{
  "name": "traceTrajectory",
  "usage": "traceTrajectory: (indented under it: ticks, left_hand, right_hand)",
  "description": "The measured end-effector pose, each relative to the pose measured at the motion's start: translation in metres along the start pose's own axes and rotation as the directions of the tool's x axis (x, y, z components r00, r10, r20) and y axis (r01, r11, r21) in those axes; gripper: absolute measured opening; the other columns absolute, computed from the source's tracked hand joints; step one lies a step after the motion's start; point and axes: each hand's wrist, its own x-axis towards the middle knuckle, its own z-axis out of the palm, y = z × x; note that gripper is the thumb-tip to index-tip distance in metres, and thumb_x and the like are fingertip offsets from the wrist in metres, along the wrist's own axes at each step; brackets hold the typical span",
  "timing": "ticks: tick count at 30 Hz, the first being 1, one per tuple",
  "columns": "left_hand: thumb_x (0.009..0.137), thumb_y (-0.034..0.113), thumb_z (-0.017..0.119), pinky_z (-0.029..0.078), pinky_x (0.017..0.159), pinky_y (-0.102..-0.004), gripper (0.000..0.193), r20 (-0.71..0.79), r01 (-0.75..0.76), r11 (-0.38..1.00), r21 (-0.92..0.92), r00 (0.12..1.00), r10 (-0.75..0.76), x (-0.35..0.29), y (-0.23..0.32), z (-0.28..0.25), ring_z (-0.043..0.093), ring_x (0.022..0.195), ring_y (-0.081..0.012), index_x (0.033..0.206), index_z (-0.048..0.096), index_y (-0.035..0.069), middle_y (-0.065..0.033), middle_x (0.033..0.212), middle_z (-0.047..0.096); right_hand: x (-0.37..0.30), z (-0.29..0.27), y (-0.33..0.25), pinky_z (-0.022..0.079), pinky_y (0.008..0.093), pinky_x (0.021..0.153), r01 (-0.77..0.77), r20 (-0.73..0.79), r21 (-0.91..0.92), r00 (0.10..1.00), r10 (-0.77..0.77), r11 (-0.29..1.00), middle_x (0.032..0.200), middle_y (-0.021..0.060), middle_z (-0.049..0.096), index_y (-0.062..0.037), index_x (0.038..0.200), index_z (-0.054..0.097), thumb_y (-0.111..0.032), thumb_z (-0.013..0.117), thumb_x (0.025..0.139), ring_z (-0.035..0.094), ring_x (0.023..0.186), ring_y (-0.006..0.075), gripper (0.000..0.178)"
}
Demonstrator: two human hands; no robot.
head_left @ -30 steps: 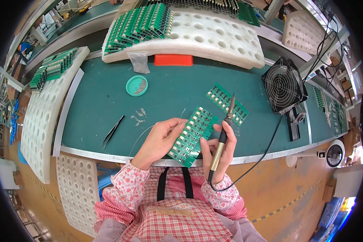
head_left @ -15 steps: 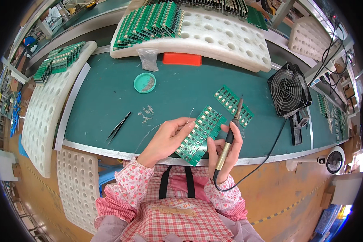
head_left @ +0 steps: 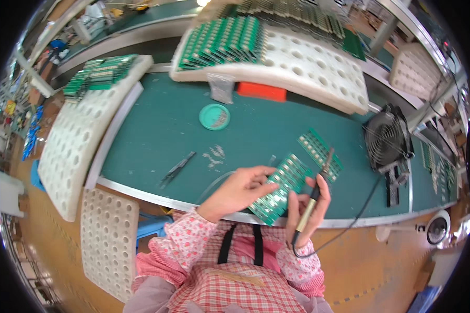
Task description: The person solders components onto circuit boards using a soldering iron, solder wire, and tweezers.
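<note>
Head view: gripping green circuit board point(head_left: 284, 190) in left hand point(head_left: 244, 189), just left of right hand point(head_left: 317, 211); holding soldering iron point(head_left: 306, 215), tip up, in right hand. Note tweezers point(head_left: 178, 169) on table point(head_left: 167, 120) left of left hand, second board point(head_left: 318, 148) just beyond right hand.

Green bench point(head_left: 156, 125) with tweezers point(head_left: 179, 168), scattered scraps point(head_left: 214, 156), teal dish point(head_left: 207, 119), circuit board point(head_left: 314, 147), black fan point(head_left: 387, 136).

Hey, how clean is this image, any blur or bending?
Head view: blur softens the held green rectangular circuit board and smears the slim dark tweezers; fisheye distortion bows the long silver table edge; the head view's corners go black.
</note>
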Motion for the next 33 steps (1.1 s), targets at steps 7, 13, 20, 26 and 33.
traceTrajectory:
  ticks: [7,13,20,26,33]
  left_hand:
    - [0.097,0.012,0.065,0.052,0.076,-0.0232,0.041,-0.264,-0.061,0.985,0.161,0.959,0.102,-0.034,0.028,-0.044,0.063,0.088,-0.0078,0.132,0.055,-0.006,-0.0053,0.1,0.068]
    - [0.095,0.012,0.068,0.052,0.085,-0.0251,0.043,-0.623,0.0,0.926,0.377,0.74,0.254,-0.06,0.04,-0.146,0.063,0.094,-0.0109,0.132,0.056,-0.007,-0.0078,0.106,0.069]
    - [0.089,0.022,0.07,0.052,0.071,-0.0387,0.038,-0.671,0.44,0.525,0.728,0.61,0.42,-0.081,0.011,-0.231,0.068,0.075,-0.0291,0.12,0.066,0.0,-0.0165,0.087,0.07]
    - [0.094,0.02,0.064,0.049,0.076,-0.0419,0.03,-0.501,0.475,0.245,0.845,0.544,0.674,-0.099,0.013,-0.199,0.066,0.087,-0.0344,0.117,0.067,0.0,-0.0188,0.105,0.066]
    - [0.092,0.015,0.065,0.041,0.076,-0.0426,0.012,-0.338,0.265,0.217,0.94,0.625,0.703,-0.091,0.005,-0.117,0.057,0.083,-0.0318,0.089,0.062,0.004,-0.0108,0.092,0.062]
  right_hand:
    - [-0.003,-0.005,0.001,0.055,0.025,0.063,-0.067,-0.004,0.042,0.998,0.068,0.997,0.128,0.0174,0.053,-0.0003,0.144,0.036,0.003,0.06,0.091,0.063,0.074,0.0132,0.058]
    - [0.002,-0.012,0.004,0.053,0.0243,0.064,-0.059,0.009,-0.021,0.998,0.059,0.998,0.122,0.0169,0.056,-0.0002,0.14,0.042,0.003,0.06,0.09,0.061,0.079,0.0135,0.053]
    - [0.047,-0.052,0.003,0.048,0.0403,0.087,0.366,0.254,-0.571,0.93,-0.266,0.735,0.119,0.021,0.057,-0.0046,0.134,0.053,0.001,0.076,0.078,0.059,0.1,0.0365,0.061]
    - [0.091,-0.076,0.025,0.038,0.0507,0.107,0.495,0.412,-0.742,0.869,-0.274,0.452,0.129,0.0217,0.056,-0.0081,0.141,0.049,-0.019,0.077,0.081,0.054,0.119,0.0402,0.067]
    - [0.091,-0.077,0.03,0.048,0.0436,0.091,0.399,0.368,-0.707,0.913,-0.179,0.583,0.125,0.0167,0.056,-0.0078,0.141,0.047,-0.012,0.082,0.076,0.059,0.102,0.0349,0.074]
